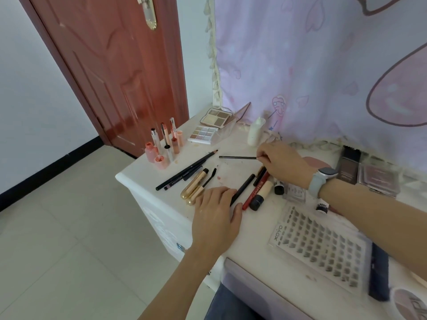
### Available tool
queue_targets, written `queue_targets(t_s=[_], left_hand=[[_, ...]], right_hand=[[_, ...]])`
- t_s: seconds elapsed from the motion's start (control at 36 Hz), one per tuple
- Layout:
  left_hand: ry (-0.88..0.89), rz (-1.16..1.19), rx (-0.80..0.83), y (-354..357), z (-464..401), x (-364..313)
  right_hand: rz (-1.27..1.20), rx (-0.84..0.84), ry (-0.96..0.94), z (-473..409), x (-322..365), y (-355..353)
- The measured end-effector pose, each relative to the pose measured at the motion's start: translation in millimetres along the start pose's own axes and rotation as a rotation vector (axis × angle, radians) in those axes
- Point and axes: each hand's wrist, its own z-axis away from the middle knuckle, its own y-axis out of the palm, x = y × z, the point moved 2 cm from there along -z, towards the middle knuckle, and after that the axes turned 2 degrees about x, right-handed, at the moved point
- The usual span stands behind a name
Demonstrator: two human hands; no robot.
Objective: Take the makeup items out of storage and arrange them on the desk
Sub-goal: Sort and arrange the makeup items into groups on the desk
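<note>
My right hand (283,161), with a watch on the wrist, pinches the end of a thin dark pencil (235,157) that lies across the white desk (143,172). My left hand (215,215) rests flat near the desk's front edge, its fingertips touching a black pen (243,187) and lying beside two gold tubes (194,184). A red pencil (255,192) and a cream-and-navy stick (262,196) lie between the hands. Long black pencils (187,172) lie to the left. Lip glosses (163,145) stand at the back left, next to two eyeshadow palettes (209,125).
A lash tray (321,247) and a dark blue case (379,273) lie at the front right. A white bottle (255,131), a dark foundation bottle (349,165) and a pink compact (377,177) stand along the curtain (323,65). A red door (115,65) and tiled floor are on the left.
</note>
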Motion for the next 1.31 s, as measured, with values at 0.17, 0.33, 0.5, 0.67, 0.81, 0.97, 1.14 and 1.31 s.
queue_targets(t_s=[0.17, 0.33, 0.5, 0.67, 0.81, 0.97, 1.14, 1.31], left_hand=[[0.003, -0.006, 0.001, 0.8, 1.6, 0.0], [-0.002, 0.003, -0.010, 1.0, 1.5, -0.4], [-0.014, -0.004, 0.007, 0.2, 1.5, -1.4], [-0.013, -0.001, 0.005, -0.1, 0.9, -1.2], [-0.033, 0.007, -0.004, 1.1, 1.5, -1.3], [-0.100, 0.056, -0.034, 0.8, 2.2, -2.7], [-0.112, 0.077, -0.059, -2.0, 1.9, -6.0], [-0.189, 0.144, -0.112, -3.2, 0.5, -5.8]], right_hand=[[-0.059, -0.014, 0.119, -10.3, 15.9, 4.5], [-0.048, -0.012, 0.187, -17.9, 22.7, 6.2], [-0.041, -0.054, 0.210, -25.7, 34.7, 15.5], [-0.060, -0.068, 0.211, -24.0, 30.9, 18.4], [-0.155, -0.121, 0.123, -11.1, 20.9, 11.2], [-0.129, 0.115, -0.124, 4.3, 16.5, 7.3], [-0.060, 0.187, -0.231, 12.9, 18.7, 9.5], [-0.141, 0.137, -0.219, 16.9, 15.0, 6.3]])
